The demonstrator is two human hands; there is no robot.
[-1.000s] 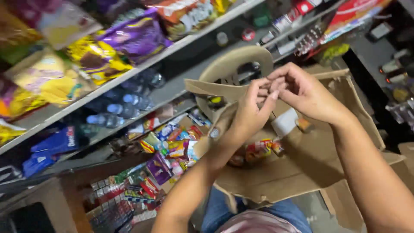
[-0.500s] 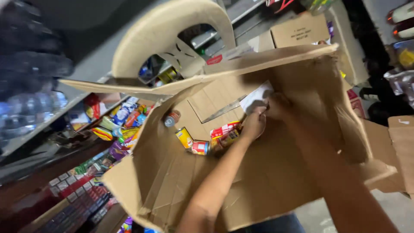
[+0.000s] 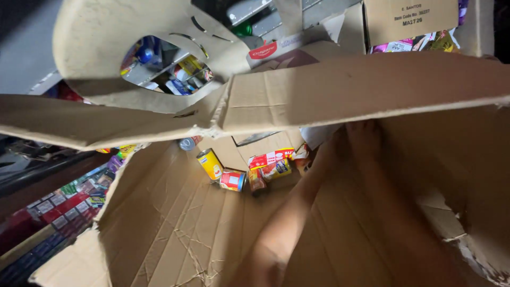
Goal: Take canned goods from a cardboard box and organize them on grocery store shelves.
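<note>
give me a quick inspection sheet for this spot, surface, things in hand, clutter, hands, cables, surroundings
surface: creased inner wall of a large cardboard box, torn along its lower edge.
job's things: yellow can, red and white can and a red packet lie together at the far end of the box.
clutter: a round-topped cardboard piece with a cut-out hole above the box flap.
hands: left arm and right arm reach deep into the box; both hands are blurred and in shadow near the cans, so grip cannot be told.
cables: nothing seen.
surroundings: shelves of small packaged goods at lower left; another cardboard carton up top.
</note>
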